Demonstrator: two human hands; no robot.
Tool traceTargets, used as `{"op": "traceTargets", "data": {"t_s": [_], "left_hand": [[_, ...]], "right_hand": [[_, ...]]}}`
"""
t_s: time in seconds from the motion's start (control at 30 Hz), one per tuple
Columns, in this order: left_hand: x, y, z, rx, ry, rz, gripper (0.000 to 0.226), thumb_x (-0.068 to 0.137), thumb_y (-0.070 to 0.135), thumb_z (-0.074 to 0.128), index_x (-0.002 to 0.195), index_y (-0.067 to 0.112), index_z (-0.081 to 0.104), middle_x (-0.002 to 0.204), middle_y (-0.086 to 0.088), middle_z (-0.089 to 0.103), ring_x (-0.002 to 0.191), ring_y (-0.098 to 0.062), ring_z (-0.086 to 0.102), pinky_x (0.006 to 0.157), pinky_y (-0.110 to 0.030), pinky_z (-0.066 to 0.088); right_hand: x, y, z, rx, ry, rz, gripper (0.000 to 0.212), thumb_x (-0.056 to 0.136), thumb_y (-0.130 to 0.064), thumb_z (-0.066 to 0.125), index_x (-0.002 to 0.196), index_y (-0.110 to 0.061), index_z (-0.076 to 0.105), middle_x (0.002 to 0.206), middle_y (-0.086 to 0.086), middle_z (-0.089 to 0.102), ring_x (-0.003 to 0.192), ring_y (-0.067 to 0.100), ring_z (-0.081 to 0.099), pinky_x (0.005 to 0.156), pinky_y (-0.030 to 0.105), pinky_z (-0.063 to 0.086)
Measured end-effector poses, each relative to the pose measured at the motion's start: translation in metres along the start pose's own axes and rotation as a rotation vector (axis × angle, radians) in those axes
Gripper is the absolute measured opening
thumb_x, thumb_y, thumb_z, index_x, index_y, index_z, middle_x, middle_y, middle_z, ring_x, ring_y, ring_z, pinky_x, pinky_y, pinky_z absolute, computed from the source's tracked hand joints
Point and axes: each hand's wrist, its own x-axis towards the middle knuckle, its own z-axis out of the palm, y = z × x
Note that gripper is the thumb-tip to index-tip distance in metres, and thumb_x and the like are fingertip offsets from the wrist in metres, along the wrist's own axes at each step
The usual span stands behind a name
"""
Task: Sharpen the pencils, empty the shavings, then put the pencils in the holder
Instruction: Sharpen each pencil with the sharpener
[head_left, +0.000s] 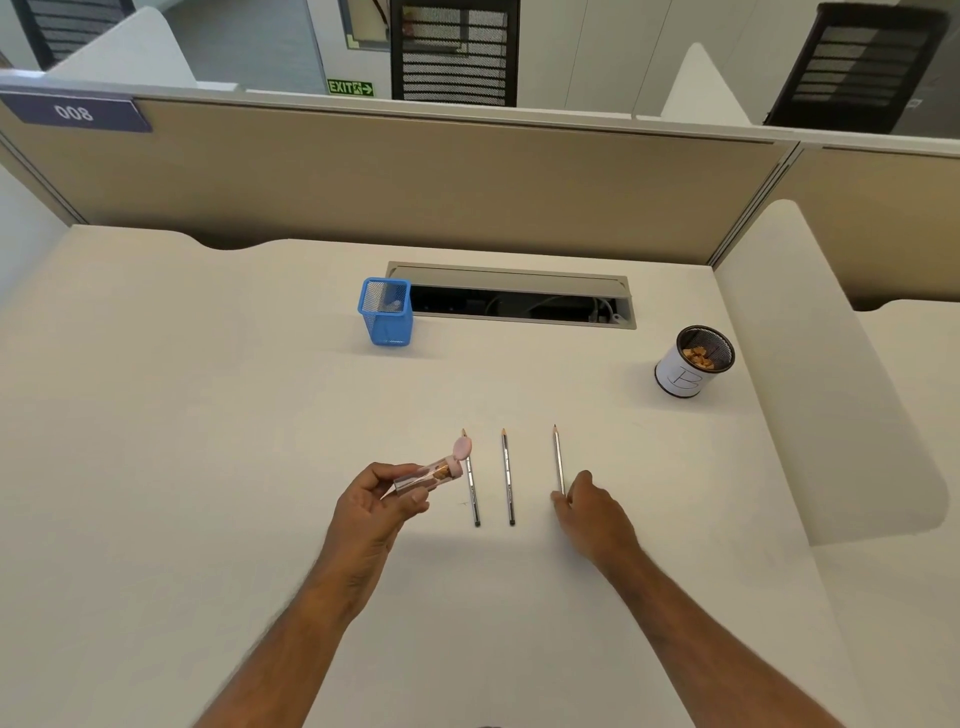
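Three grey pencils lie side by side on the white desk, tips pointing away: the left pencil (472, 491), the middle pencil (507, 475) and the right pencil (558, 460). My left hand (376, 501) grips a clear tube sharpener (434, 473) with a pink cap flipped open and brown shavings inside, held just left of the left pencil. My right hand (589, 506) rests on the desk with its fingertips touching the near end of the right pencil. A blue mesh holder (387, 312) stands at the back. A white cup (693, 361) with shavings in it sits at the right.
An open cable tray (514, 299) cuts into the desk just right of the blue holder. Beige partition walls (415, 182) close off the back, and a white divider (810, 364) runs along the right side behind the cup.
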Motion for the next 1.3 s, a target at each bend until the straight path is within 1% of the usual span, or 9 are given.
{"op": "traceTargets", "data": {"t_s": [0.1, 0.3, 0.53, 0.6, 0.7, 0.87, 1.0, 1.17, 1.3], "left_hand": [[-0.001, 0.001, -0.001, -0.006, -0.007, -0.004, 0.046, 0.066, 0.024, 0.089, 0.107, 0.011, 0.073, 0.115, -0.005, 0.079, 0.107, -0.018, 0.074, 0.108, -0.049, 0.050], [0.001, -0.004, -0.003, 0.001, -0.017, -0.010, 0.049, 0.066, 0.024, 0.089, 0.109, 0.009, 0.072, 0.116, -0.007, 0.079, 0.107, -0.020, 0.074, 0.109, -0.050, 0.050], [0.005, -0.008, -0.003, 0.032, -0.021, -0.014, 0.051, 0.066, 0.024, 0.090, 0.110, 0.006, 0.073, 0.116, -0.009, 0.078, 0.103, -0.020, 0.074, 0.106, -0.049, 0.051], [0.007, -0.009, -0.003, 0.034, -0.016, -0.013, 0.050, 0.066, 0.024, 0.090, 0.110, 0.007, 0.073, 0.116, -0.010, 0.078, 0.103, -0.021, 0.074, 0.106, -0.049, 0.052], [0.008, -0.010, -0.004, 0.038, -0.014, -0.014, 0.045, 0.070, 0.019, 0.088, 0.110, 0.006, 0.073, 0.116, -0.010, 0.078, 0.101, -0.021, 0.073, 0.105, -0.047, 0.052], [0.008, -0.011, -0.007, 0.044, 0.004, -0.009, 0.034, 0.076, 0.014, 0.086, 0.108, 0.010, 0.075, 0.117, -0.012, 0.078, 0.103, -0.023, 0.073, 0.105, -0.048, 0.053], [0.008, -0.011, -0.007, 0.040, -0.002, -0.009, 0.032, 0.075, 0.017, 0.087, 0.105, 0.015, 0.077, 0.118, -0.012, 0.078, 0.105, -0.023, 0.073, 0.105, -0.049, 0.053], [0.009, -0.007, -0.004, 0.058, -0.003, 0.003, 0.024, 0.080, 0.014, 0.083, 0.103, 0.020, 0.078, 0.117, -0.008, 0.079, 0.106, -0.021, 0.074, 0.105, -0.048, 0.054], [0.009, -0.003, -0.005, 0.045, 0.006, 0.027, 0.039, 0.073, 0.031, 0.090, 0.108, 0.019, 0.077, 0.120, -0.010, 0.078, 0.106, -0.021, 0.073, 0.101, -0.045, 0.056]], "right_hand": [[-0.001, 0.002, -0.002, 0.070, 0.001, 0.009, 0.040, 0.103, -0.050, 0.052, 0.106, -0.011, 0.045, 0.096, 0.005, 0.067, 0.089, 0.032, 0.065, 0.074, 0.037, 0.049], [-0.011, -0.004, -0.002, 0.088, 0.131, -0.080, 0.034, 0.101, -0.048, 0.057, 0.094, -0.017, 0.044, 0.079, -0.001, 0.063, 0.076, 0.032, 0.062, 0.066, 0.037, 0.048], [-0.015, -0.039, 0.008, 0.022, 0.039, -0.235, 0.036, 0.100, -0.052, 0.057, 0.088, -0.020, 0.046, 0.083, 0.002, 0.070, 0.075, 0.029, 0.057, 0.067, 0.034, 0.044], [-0.014, -0.046, 0.012, -0.012, -0.002, -0.249, 0.038, 0.100, -0.054, 0.056, 0.088, -0.019, 0.047, 0.088, 0.004, 0.073, 0.079, 0.031, 0.062, 0.070, 0.036, 0.047], [-0.014, -0.053, 0.016, -0.046, -0.060, -0.223, 0.041, 0.099, -0.055, 0.056, 0.088, -0.017, 0.047, 0.091, 0.008, 0.068, 0.080, 0.030, 0.055, 0.069, 0.036, 0.042], [-0.013, -0.054, 0.019, -0.060, -0.081, -0.194, 0.033, 0.101, -0.044, 0.053, 0.085, -0.016, 0.048, 0.094, 0.010, 0.068, 0.091, 0.035, 0.066, 0.068, 0.034, 0.040], [-0.015, -0.051, 0.014, -0.044, -0.070, -0.175, 0.029, 0.097, -0.036, 0.052, 0.080, -0.013, 0.051, 0.085, 0.010, 0.069, 0.077, 0.033, 0.061, 0.063, 0.034, 0.041], [-0.025, -0.037, -0.001, 0.181, -0.050, -0.179, 0.025, 0.090, -0.038, 0.058, 0.078, -0.017, 0.052, 0.068, 0.004, 0.070, 0.062, 0.026, 0.069, 0.059, 0.036, 0.056], [-0.040, -0.027, -0.022, 0.447, -0.074, -0.221, 0.016, 0.094, -0.025, 0.069, 0.080, -0.022, 0.062, 0.075, 0.004, 0.076, 0.058, 0.018, 0.075, 0.058, 0.032, 0.053]]}}
